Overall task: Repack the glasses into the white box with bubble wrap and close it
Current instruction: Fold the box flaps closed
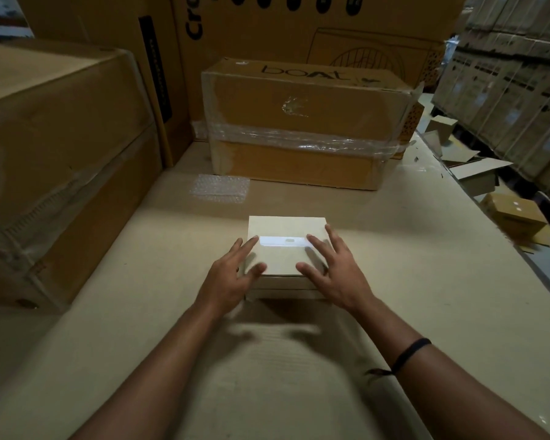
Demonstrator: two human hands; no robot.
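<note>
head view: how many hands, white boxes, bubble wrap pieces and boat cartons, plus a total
Hands: 2, left hand and right hand
White box: 1
Bubble wrap: 1
Boat carton: 1
Total: 5

Closed white box [285, 246], bubble wrap [219, 188] beyond

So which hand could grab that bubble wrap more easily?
Probably the left hand: the bubble wrap lies beyond the white box, off to its left, farther from the right hand.
</note>
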